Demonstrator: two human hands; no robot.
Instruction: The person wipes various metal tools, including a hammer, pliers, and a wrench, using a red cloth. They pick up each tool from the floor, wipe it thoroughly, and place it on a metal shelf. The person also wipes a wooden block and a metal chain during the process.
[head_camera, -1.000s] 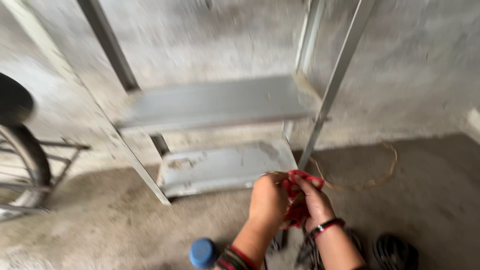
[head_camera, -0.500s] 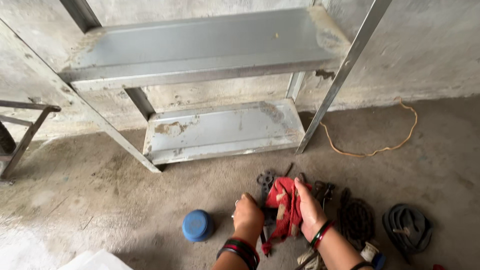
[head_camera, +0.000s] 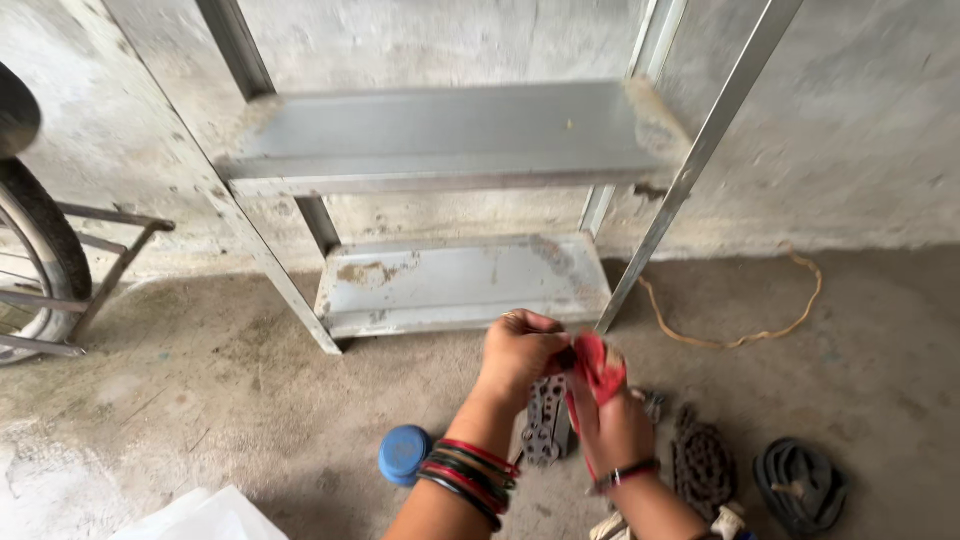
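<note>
Lifted since a moment ago: the red cloth and perforated metal piece, now above the floor.
My left hand pinches the cloth's top, right hand fingers curled round it (keeping metal hanging free).

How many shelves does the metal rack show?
2: an upper shelf at mid-frame and a lower shelf near the floor, just beyond the hands. Any higher ones are out of frame.

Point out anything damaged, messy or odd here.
The lower shelf has rusty patches where the paint is gone. A frayed cord lies loose on the floor. Both hands, left and right, grip a red cloth beside a perforated metal piece.
</note>
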